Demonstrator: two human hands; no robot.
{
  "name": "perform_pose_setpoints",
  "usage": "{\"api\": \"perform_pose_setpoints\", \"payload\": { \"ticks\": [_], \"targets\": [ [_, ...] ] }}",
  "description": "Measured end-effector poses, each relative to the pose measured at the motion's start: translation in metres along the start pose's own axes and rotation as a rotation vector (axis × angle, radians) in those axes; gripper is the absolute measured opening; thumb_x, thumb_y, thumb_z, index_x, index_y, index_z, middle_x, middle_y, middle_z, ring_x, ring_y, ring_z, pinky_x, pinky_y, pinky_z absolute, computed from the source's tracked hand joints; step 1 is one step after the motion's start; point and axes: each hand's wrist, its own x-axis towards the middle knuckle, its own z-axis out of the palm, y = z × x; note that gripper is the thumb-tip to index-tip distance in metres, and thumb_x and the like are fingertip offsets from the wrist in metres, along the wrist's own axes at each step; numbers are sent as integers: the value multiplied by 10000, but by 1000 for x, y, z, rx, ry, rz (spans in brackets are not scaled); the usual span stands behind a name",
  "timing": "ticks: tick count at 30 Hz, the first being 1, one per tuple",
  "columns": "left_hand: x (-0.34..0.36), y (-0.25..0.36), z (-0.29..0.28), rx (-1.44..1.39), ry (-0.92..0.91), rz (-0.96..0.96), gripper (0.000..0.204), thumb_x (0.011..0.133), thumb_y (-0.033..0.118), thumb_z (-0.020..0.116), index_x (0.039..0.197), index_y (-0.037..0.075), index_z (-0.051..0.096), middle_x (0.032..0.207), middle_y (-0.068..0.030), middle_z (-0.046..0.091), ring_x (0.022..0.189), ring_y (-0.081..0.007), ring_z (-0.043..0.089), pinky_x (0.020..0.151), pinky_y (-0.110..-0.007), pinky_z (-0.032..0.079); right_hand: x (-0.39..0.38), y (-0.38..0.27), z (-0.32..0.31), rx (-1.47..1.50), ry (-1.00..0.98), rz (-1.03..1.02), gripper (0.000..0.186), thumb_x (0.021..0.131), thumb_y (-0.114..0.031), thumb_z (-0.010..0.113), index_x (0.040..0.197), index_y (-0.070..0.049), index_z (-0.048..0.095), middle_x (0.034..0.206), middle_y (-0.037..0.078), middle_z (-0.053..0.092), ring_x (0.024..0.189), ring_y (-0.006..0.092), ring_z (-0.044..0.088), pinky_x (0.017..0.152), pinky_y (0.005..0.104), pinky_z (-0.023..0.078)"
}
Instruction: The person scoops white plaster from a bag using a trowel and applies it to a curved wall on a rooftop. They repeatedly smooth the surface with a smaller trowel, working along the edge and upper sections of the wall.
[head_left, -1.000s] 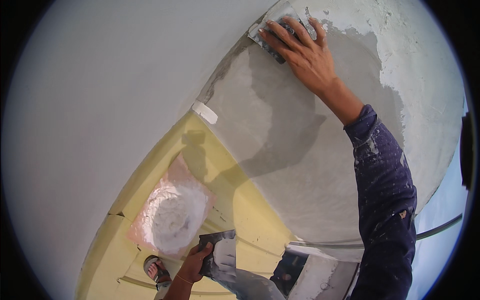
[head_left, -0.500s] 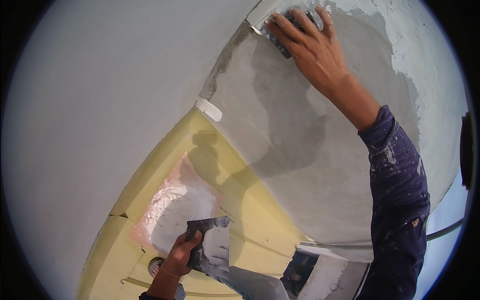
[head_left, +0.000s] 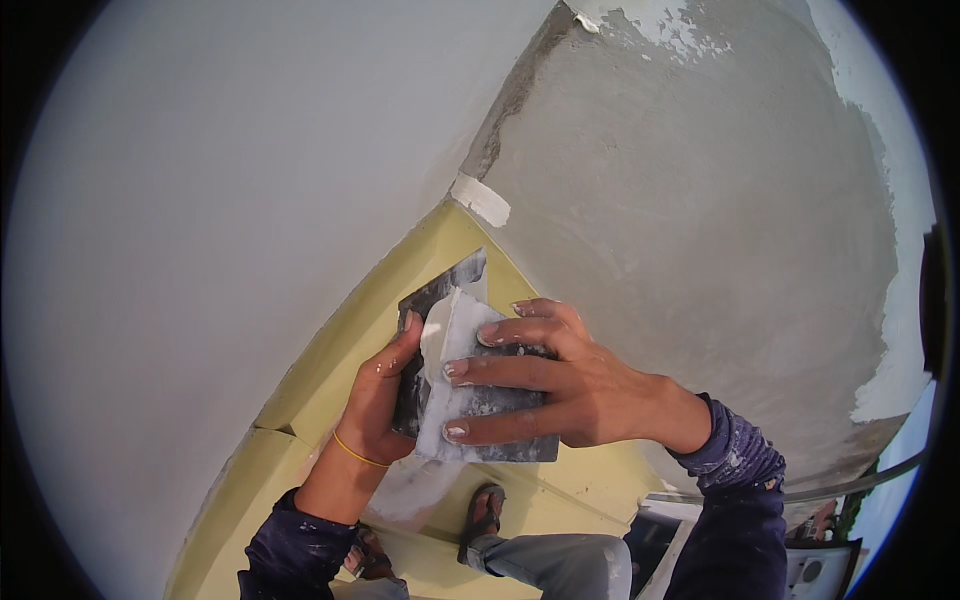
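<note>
In front of me, my left hand (head_left: 375, 395) grips a dark flat putty scraper (head_left: 443, 283) by its side, thumb on its face. My right hand (head_left: 600, 390) spreads its fingers across a second broad scraper (head_left: 520, 449), smeared white, holding it against the left one. A thick ridge of white putty (head_left: 434, 335) sits along the edge where the two blades meet. White specks stick to the right fingertips. Beyond them is the grey plastered wall (head_left: 690, 220), with patchy white putty (head_left: 675, 28) near its top corner.
A smooth pale wall (head_left: 220, 220) fills the left side. A yellow ledge (head_left: 325, 365) runs below, carrying a partly hidden white putty heap (head_left: 415, 492). My sandalled foot (head_left: 485, 515) stands on it. A white strip (head_left: 482, 200) marks the corner; a dark cable (head_left: 885, 474) crosses at right.
My right hand has come down from the top of the wall with its scraper. My left hand has risen, and the two scrapers now meet. The view has shifted, showing my feet more fully.
</note>
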Motion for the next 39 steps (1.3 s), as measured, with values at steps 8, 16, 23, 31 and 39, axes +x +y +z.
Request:
{"api": "perform_pose_setpoints", "payload": {
  "ticks": [8,16,23,31,39],
  "targets": [
    [-35,-6,-77,219,276,259,444,1041,377,522,1342,51,541,1233,-75,651,1090,-181,657,933,-348,538,-69,48,106,-290,-99,333,643,709,39,706,1269,-278,688,1474,-13,492,1270,286,472,986,456,410],
    [-26,3,-118,358,246,218,401,1049,329,505,1320,37,551,1215,-76,668,1078,-190,675,957,-365,540,-154,27,265,-7,-348,304,715,746,6,624,1392,-293,565,1439,6,516,1296,258,483,1076,432,389],
    [-1,22,-131,375,-39,182,362,1040,222,514,1328,17,593,1308,-78,644,1152,-179,641,1002,-329,517,-192,44,273,-53,-146,301,685,755,5,617,1371,-292,595,1411,10,554,1299,245,488,1085,429,386],
    [49,-10,-74,393,60,385,326,1007,196,528,1233,-23,615,1116,-151,721,929,-203,723,848,-334,596,-184,37,211,-106,-257,479,703,753,42,597,1379,-277,590,1406,-14,554,1269,228,498,1081,386,371],
    [57,-16,-42,403,-124,328,275,1008,170,510,1167,-12,641,1081,-132,729,910,-201,717,840,-342,591,-169,35,275,-3,-34,384,733,720,60,563,1362,-290,598,1391,-7,559,1257,243,505,1053,424,400]
  ]
}}
